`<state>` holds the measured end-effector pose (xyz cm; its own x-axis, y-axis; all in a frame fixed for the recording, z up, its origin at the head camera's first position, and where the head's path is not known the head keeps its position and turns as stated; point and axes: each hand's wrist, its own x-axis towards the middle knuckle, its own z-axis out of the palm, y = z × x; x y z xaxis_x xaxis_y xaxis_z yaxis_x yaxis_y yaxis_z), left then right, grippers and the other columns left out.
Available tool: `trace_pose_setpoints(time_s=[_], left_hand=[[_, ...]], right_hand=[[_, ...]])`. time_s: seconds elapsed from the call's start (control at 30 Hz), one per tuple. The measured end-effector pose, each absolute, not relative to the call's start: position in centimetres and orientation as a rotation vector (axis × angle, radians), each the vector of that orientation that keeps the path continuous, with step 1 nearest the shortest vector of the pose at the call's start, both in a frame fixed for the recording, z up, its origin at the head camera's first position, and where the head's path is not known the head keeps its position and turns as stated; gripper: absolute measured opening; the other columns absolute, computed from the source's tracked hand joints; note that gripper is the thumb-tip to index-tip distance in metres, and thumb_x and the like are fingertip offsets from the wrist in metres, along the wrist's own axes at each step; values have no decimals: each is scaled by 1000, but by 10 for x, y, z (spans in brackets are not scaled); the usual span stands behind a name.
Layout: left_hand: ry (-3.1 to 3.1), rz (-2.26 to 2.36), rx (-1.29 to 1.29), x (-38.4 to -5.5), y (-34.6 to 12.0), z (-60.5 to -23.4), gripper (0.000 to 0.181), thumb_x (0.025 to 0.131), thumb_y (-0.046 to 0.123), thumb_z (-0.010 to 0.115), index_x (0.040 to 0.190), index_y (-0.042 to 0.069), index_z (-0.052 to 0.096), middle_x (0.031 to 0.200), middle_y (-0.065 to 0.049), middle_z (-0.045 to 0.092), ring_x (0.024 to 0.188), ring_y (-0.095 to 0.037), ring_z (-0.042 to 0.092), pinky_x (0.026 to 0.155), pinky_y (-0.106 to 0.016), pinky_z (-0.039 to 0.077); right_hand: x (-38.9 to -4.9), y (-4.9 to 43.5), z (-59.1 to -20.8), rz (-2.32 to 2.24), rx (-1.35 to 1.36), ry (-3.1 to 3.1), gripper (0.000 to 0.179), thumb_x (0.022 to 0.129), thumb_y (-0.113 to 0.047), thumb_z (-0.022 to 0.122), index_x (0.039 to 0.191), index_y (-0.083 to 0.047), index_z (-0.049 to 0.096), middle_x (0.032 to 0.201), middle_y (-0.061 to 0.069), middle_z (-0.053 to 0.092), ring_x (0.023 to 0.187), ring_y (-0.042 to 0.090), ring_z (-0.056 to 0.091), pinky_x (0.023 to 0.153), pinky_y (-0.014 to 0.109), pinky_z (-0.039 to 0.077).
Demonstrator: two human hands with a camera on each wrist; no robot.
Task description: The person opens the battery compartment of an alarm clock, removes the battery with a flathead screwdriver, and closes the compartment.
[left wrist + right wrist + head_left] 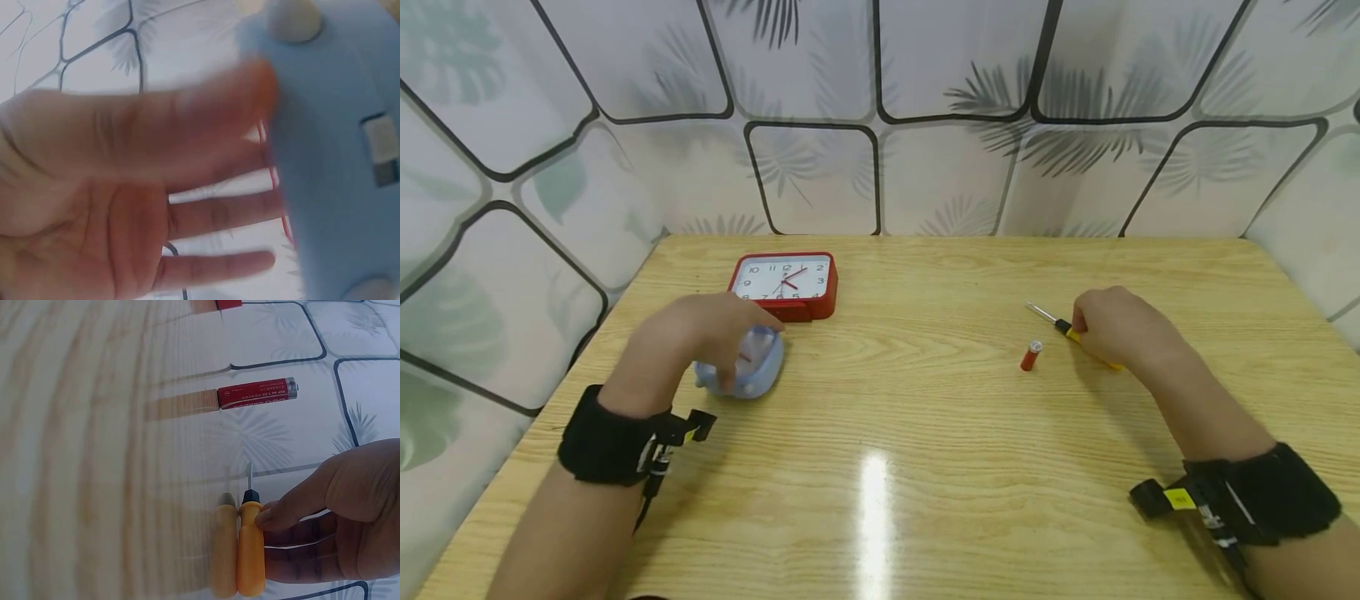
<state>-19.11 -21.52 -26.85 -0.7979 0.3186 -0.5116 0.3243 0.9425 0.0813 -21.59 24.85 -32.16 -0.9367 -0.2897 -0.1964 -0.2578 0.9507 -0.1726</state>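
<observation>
My left hand (703, 333) is over a small light-blue alarm clock (765, 371), its thumb and spread, nearly straight fingers reaching to the clock. In the left wrist view the thumb (219, 119) blurs against the clock's blue casing (337, 156), which hides some fingertips. A screwdriver (1062, 327) with a yellow handle and black collar lies on the table at the right. My right hand (1123, 329) pinches its handle (251, 556) near the collar between thumb and fingers. Left of that hand, a red battery (1030, 357) stands upright on the table.
Behind the blue clock stands a red rectangular alarm clock (786, 283) with a white dial. The wooden table (925, 400) meets a patterned wall covering (940, 175) at the back and on both sides.
</observation>
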Motion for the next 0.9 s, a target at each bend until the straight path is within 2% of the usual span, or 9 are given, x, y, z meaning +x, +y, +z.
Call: trace_pose_setpoints(time_s=[0.1,0.2,0.3,0.43,0.57,0.67,0.77,0.9], left_hand=[[2616,80,544,-192,-218,-267,74,74,14,88,141,13,57,137,-13,59,112,-29,56,91,-47,54],[2759,137,623,-195,-217,-268,60,85,22,79,139,7,57,138,-16,59,123,-34,56,103,-55,47],[2893,141,670,-200,-212,-272,54,94,22,70,141,1,54,140,-21,57,128,-37,54,108,-57,44],[2912,112,650,-205,-208,-278,54,100,20,59,148,-1,45,149,-24,47,136,-41,47,113,-57,39],[2820,108,572,-207,-206,-283,58,105,25,51,154,-1,33,160,-24,30,144,-43,35,117,-59,32],[2732,114,522,-207,-206,-286,65,106,32,49,157,1,24,163,-23,20,149,-43,24,119,-60,25],[2673,111,521,-208,-207,-289,69,105,35,50,158,2,20,165,-21,16,151,-42,18,121,-59,22],[2673,103,571,-209,-208,-294,69,104,35,52,158,3,23,164,-19,19,150,-41,21,121,-58,23]], right_hand=[[-216,249,-322,-216,-428,2894,9,84,3,58,89,0,65,84,12,62,75,25,55,67,39,49],[-215,250,-323,-217,-441,2903,10,84,3,57,91,0,64,86,12,63,76,26,55,68,40,50],[-215,249,-323,-224,-443,2902,12,84,3,56,93,0,64,88,14,64,77,26,56,68,41,51],[-215,249,-324,-223,-445,2896,15,84,3,55,95,1,64,90,15,65,78,27,56,69,42,51],[-214,248,-323,-217,-436,2891,17,84,3,54,98,1,64,94,17,66,80,27,57,69,42,52],[-213,247,-322,-219,-431,2889,18,84,4,54,99,1,64,96,19,66,81,28,59,70,42,52],[-213,247,-321,-219,-439,2887,15,85,2,56,99,1,64,96,18,67,81,28,60,69,43,52],[-213,248,-321,-223,-446,2880,13,86,-3,60,98,0,63,92,16,66,79,27,59,66,42,51]])
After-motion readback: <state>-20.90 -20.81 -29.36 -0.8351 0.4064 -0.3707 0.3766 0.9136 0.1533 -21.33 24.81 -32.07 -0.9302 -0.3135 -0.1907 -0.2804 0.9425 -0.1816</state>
